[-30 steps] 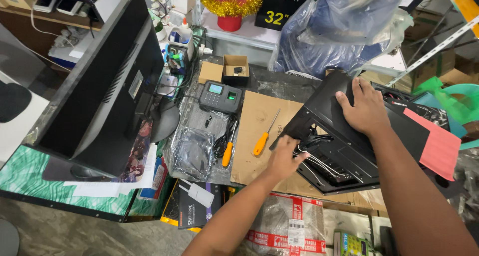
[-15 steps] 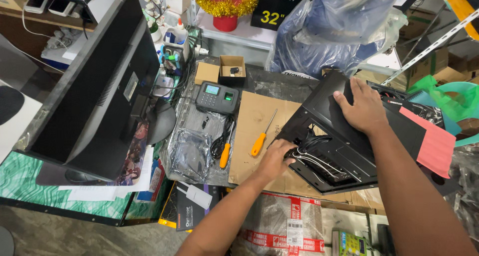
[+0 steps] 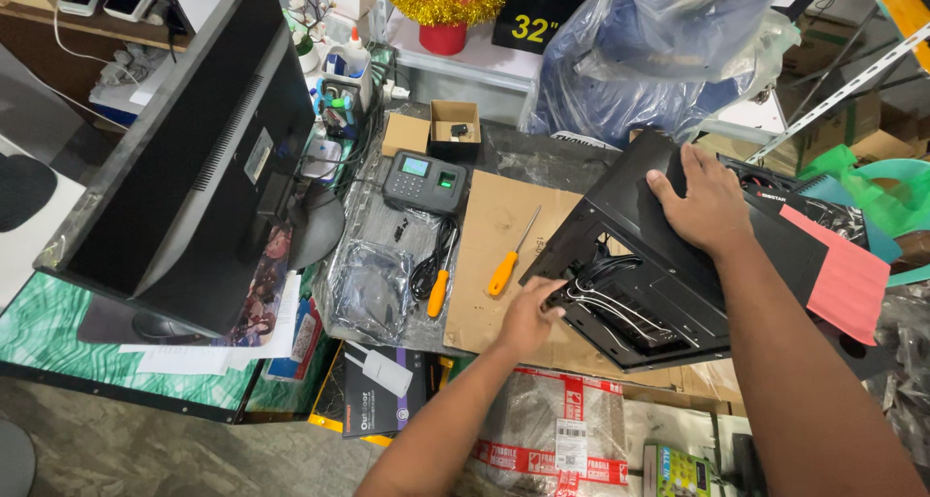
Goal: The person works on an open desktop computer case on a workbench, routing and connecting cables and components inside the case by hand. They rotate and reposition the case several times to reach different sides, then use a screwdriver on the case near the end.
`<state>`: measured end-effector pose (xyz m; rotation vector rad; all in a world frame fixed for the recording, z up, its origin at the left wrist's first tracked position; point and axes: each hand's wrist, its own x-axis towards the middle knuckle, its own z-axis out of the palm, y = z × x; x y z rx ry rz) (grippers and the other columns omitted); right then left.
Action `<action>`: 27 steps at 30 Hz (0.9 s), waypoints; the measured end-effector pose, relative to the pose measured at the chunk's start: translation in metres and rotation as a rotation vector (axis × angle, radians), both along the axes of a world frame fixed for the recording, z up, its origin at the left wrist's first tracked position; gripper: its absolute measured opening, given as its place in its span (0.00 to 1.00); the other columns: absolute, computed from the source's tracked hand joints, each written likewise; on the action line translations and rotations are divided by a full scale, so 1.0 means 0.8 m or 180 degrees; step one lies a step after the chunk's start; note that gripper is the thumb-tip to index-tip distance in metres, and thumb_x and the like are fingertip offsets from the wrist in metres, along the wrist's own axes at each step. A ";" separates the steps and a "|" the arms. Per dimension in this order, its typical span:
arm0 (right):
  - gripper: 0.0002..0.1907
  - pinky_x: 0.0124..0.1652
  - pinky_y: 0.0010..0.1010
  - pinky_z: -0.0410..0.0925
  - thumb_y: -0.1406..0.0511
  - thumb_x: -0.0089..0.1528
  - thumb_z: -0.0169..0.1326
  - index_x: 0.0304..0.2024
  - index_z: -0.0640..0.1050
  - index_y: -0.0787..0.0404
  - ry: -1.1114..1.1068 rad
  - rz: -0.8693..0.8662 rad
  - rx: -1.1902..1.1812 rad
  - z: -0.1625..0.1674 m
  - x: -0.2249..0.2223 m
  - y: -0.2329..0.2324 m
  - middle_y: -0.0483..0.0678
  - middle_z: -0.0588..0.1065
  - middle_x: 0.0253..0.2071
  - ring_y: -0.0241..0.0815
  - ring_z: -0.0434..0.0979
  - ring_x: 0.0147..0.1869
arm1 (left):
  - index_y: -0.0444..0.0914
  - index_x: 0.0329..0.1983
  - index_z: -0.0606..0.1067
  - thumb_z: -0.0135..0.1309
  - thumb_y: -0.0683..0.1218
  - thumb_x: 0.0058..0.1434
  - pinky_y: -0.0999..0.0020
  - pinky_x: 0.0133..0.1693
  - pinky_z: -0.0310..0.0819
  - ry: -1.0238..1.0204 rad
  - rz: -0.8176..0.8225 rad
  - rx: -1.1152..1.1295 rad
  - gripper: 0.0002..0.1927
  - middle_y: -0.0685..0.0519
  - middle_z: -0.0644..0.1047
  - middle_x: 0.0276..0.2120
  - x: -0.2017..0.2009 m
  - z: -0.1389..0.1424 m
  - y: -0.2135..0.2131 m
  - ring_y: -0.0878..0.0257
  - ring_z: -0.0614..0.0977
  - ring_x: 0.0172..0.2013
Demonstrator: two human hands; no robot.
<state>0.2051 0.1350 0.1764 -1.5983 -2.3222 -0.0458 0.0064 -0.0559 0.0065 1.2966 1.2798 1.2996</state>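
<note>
A black computer case [image 3: 635, 231] lies tilted on a sheet of brown cardboard [image 3: 494, 255], its open side facing me with black and white cables [image 3: 605, 298] inside. My right hand [image 3: 702, 201] rests flat on the case's top panel, fingers spread. My left hand [image 3: 531, 313] is at the case's lower left edge, fingers curled around a cable end at the opening. An orange-handled screwdriver [image 3: 511, 260] lies on the cardboard just left of the case.
A large black monitor [image 3: 194, 168] stands at the left. A dark grey keypad device [image 3: 423, 180], a small open cardboard box [image 3: 453, 129], scissors [image 3: 423, 269], a second orange-handled tool [image 3: 438, 289] and plastic bags [image 3: 373, 284] lie nearby. A pink sheet [image 3: 841, 269] lies right of the case.
My left hand has pushed a little further into the case's lower left opening onto the cables. My right hand has stayed on the top panel.
</note>
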 end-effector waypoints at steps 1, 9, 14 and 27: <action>0.42 0.68 0.50 0.54 0.43 0.67 0.47 0.72 0.64 0.67 0.0004 0.0010 0.0027 0.001 -0.001 0.000 0.61 0.63 0.72 0.67 0.61 0.72 | 0.40 0.59 0.76 0.64 0.38 0.55 0.60 0.45 0.75 0.0108 0.0123 0.0236 0.26 0.49 0.76 0.47 0.004 0.000 -0.001 0.50 0.79 0.42; 0.38 0.66 0.48 0.59 0.46 0.66 0.50 0.69 0.70 0.66 0.0285 0.0000 0.0128 0.008 -0.010 -0.019 0.58 0.66 0.70 0.64 0.65 0.70 | 0.34 0.50 0.79 0.69 0.44 0.45 0.56 0.48 0.73 0.1007 0.0890 0.1303 0.27 0.44 0.75 0.54 0.014 -0.006 0.004 0.44 0.76 0.50; 0.37 0.66 0.48 0.58 0.47 0.67 0.53 0.67 0.71 0.67 0.0344 0.0110 0.0216 0.008 -0.011 -0.020 0.61 0.67 0.68 0.62 0.65 0.71 | 0.37 0.51 0.79 0.62 0.44 0.62 0.56 0.51 0.72 0.1535 0.0718 0.1229 0.15 0.51 0.79 0.57 0.002 -0.019 -0.007 0.48 0.79 0.50; 0.33 0.66 0.46 0.59 0.52 0.65 0.55 0.65 0.72 0.67 0.0571 0.0177 0.0187 0.008 -0.024 -0.019 0.60 0.68 0.68 0.60 0.64 0.71 | 0.31 0.49 0.79 0.65 0.46 0.59 0.59 0.48 0.73 0.1356 0.0962 0.1251 0.18 0.47 0.80 0.53 0.018 -0.025 -0.003 0.49 0.80 0.46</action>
